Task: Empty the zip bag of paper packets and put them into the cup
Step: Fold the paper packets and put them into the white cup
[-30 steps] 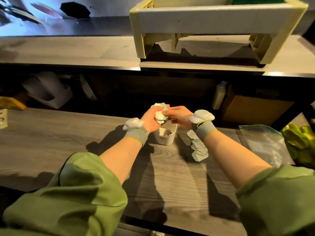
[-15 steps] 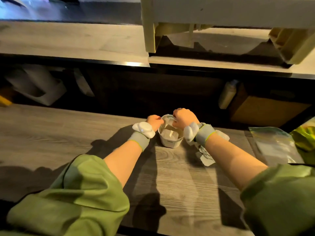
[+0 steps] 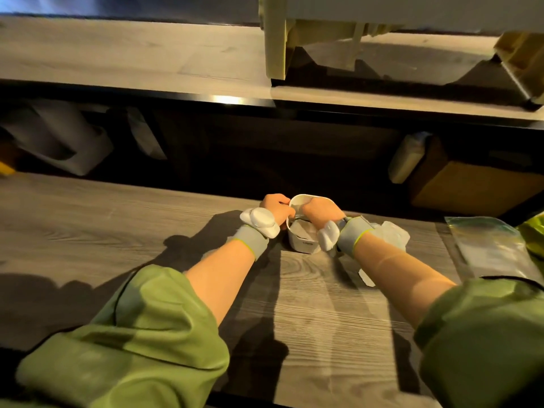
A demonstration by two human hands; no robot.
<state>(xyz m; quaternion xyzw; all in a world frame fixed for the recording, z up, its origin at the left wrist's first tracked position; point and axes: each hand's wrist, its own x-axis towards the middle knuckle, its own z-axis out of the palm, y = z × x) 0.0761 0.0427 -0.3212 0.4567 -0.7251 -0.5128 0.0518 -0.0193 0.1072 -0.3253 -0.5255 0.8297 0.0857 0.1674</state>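
Observation:
The white cup (image 3: 304,245) stands on the wooden table (image 3: 147,231), mid-frame. Paper packets (image 3: 303,228) show inside it. My left hand (image 3: 275,206) is curled against the cup's left rim and grips it. My right hand (image 3: 322,210) is bent over the cup's mouth, its fingers down inside and closed on the packets there. More loose packets (image 3: 393,234) lie on the table just right of my right wrist, and one packet (image 3: 366,279) peeks out under my right forearm. The clear zip bag (image 3: 494,251) lies flat at the right edge.
A raised shelf (image 3: 147,54) runs across the back with a cream plastic crate (image 3: 275,39) on it. Under it are a white holder (image 3: 59,139), a bottle (image 3: 407,157) and a cardboard box (image 3: 471,187). Something yellow-green (image 3: 534,234) sits beyond the bag.
Both hands held a bunch of packets above the cup a second ago; they have come down to the cup, and the bunch now sits inside it. The view has tilted closer.

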